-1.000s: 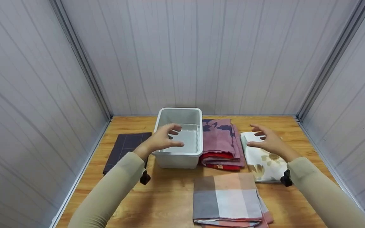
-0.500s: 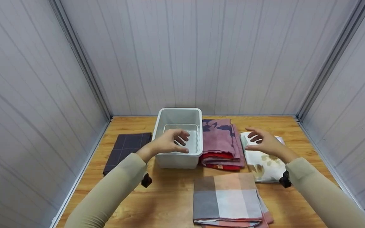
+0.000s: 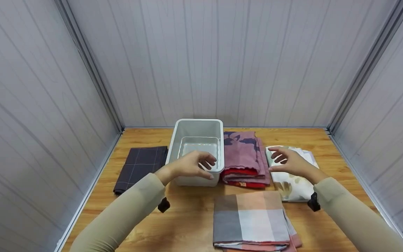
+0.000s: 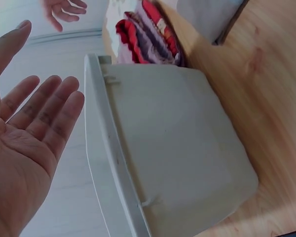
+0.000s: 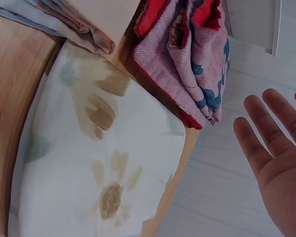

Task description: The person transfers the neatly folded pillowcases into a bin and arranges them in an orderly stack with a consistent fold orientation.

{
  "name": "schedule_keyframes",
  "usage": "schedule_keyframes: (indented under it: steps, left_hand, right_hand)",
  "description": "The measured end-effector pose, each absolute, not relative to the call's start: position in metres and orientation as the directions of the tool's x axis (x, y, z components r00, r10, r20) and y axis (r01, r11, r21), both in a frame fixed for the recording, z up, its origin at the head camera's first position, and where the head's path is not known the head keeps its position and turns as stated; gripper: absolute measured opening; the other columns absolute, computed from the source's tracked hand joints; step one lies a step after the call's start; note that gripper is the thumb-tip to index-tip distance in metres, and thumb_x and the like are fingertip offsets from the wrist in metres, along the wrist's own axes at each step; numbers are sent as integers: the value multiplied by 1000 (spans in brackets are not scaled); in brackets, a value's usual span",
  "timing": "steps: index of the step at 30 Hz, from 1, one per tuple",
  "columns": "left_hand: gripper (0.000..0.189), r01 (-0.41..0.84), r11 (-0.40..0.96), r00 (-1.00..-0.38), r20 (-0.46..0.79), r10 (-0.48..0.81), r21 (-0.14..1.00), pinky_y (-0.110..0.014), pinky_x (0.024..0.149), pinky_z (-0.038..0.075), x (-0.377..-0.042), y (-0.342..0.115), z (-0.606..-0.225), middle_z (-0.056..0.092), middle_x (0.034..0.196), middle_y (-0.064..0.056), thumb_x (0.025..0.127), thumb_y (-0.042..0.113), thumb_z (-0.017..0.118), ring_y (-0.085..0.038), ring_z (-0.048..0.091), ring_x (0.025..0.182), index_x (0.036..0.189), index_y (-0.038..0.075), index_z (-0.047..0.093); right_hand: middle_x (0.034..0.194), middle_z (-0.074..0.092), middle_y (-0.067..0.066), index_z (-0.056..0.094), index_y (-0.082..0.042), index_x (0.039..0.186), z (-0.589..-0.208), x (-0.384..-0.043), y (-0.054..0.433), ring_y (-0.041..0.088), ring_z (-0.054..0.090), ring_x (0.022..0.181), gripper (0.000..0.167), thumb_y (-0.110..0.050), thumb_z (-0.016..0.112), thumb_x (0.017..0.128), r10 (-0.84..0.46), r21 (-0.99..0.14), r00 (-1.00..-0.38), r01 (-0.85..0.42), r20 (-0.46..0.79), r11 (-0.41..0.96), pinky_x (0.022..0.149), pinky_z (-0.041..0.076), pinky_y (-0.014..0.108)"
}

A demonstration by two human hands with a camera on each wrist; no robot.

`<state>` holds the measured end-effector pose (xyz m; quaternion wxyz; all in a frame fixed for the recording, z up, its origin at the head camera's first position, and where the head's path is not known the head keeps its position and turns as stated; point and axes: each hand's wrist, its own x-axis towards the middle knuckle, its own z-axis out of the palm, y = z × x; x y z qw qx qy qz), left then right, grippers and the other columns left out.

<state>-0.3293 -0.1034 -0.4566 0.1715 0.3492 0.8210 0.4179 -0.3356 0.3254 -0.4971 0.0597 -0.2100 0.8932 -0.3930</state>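
Note:
My left hand (image 3: pixel 192 164) hovers over the near end of a light grey plastic bin (image 3: pixel 175 148), its fingers loosely bent and holding nothing. In the left wrist view the palm (image 4: pixel 19 153) is beside the bin's rim (image 4: pixel 108 133), apart from it. Above a folded white cloth with brown flowers (image 3: pixel 296 185) is my right hand (image 3: pixel 290 161), fingers spread and relaxed, with nothing in them. The right wrist view shows that hand (image 5: pixel 286 163) away from the flowered cloth (image 5: pixel 103 158). The bin's visible inside holds nothing.
A folded purple cloth with red layers (image 3: pixel 241 154) lies against the bin's right side. A folded checked cloth (image 3: pixel 250 217) is in front. Left of the bin lies a dark gridded cloth (image 3: pixel 140 166). Pale panel walls (image 3: pixel 201 63) enclose the wooden table (image 3: pixel 177 224).
My left hand has moved nearer to me and slightly right, from over the bin's middle to its front rim. My right hand has dropped slightly toward me. The cloths and bin stay put.

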Motion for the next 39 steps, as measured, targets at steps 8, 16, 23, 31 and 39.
schedule_keyframes:
  steps: [8, 16, 23, 31, 39]
  left_hand:
    - [55, 460, 422, -673, -3, 740, 781, -43, 104, 61, -320, -94, -462, 75, 130, -21, 87, 12, 90, -35, 75, 118, 135, -5, 68]
    - [53, 431, 424, -663, -39, 748, 796, -41, 104, 61, -310, -86, -471, 76, 128, -17, 88, 15, 91, -36, 74, 120, 135, 1, 70]
    - [53, 423, 430, -643, -70, 763, 798, -46, 107, 59, -306, -79, -480, 76, 127, -13, 87, 10, 91, -24, 73, 116, 134, 2, 70]
    - [54, 443, 467, -640, -96, 763, 765, -38, 107, 58, -297, -75, -490, 76, 129, -5, 87, 17, 93, -18, 71, 115, 135, 7, 71]
    - [63, 521, 502, -626, -92, 775, 690, -31, 115, 51, -293, -72, -505, 73, 138, -12, 86, 25, 94, -18, 68, 128, 140, 4, 68]
  right_hand:
    - [128, 67, 28, 50, 5, 156, -504, -334, 324, 50, 67, 117, 78, -18, 88, 92, -454, -733, -890, -332, 35, 593, 106, 53, 69]
    - [129, 69, 26, 50, 3, 157, -511, -330, 320, 45, 68, 117, 80, -23, 88, 92, -476, -732, -879, -312, -19, 606, 106, 53, 67]
    - [131, 68, 33, 52, 4, 156, -520, -328, 322, 50, 68, 118, 79, -22, 89, 91, -513, -736, -858, -328, -30, 592, 105, 54, 67]
    - [132, 68, 33, 49, 8, 156, -528, -323, 320, 51, 67, 120, 82, -23, 89, 92, -509, -736, -858, -299, -70, 607, 104, 55, 67]
    - [131, 70, 29, 51, 7, 154, -536, -323, 319, 48, 68, 121, 80, -27, 89, 92, -518, -732, -851, -298, -88, 612, 102, 57, 61]
